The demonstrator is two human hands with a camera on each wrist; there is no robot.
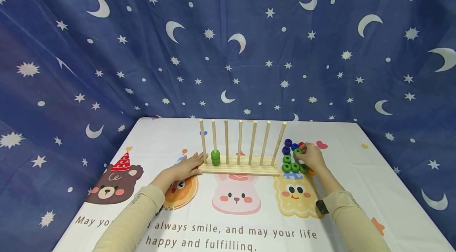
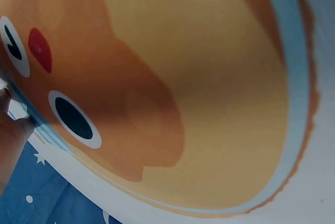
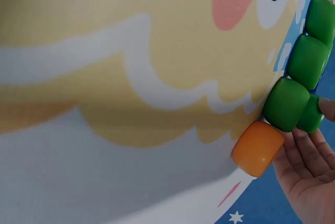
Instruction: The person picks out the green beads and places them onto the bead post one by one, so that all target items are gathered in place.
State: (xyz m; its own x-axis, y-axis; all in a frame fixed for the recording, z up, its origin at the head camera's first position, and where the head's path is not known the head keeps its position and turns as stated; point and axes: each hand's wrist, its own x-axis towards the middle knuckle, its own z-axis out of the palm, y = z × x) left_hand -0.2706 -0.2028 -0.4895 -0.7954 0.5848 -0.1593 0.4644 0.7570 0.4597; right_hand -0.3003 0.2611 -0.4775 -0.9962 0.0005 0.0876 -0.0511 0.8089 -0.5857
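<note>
A wooden rack with several upright pegs stands mid-table; green beads are stacked on its second peg from the left. At the rack's left end rests my left hand, fingers extended. My right hand is at the bead group to the right of the rack, thumb and fingers around a green bead. In the right wrist view the thumb of my right hand touches a green bead, beside other green beads and an orange bead.
Purple beads, a blue bead and a red bead lie at the back of the group. The white printed cloth covers the table, and a blue starry curtain hangs behind and at both sides.
</note>
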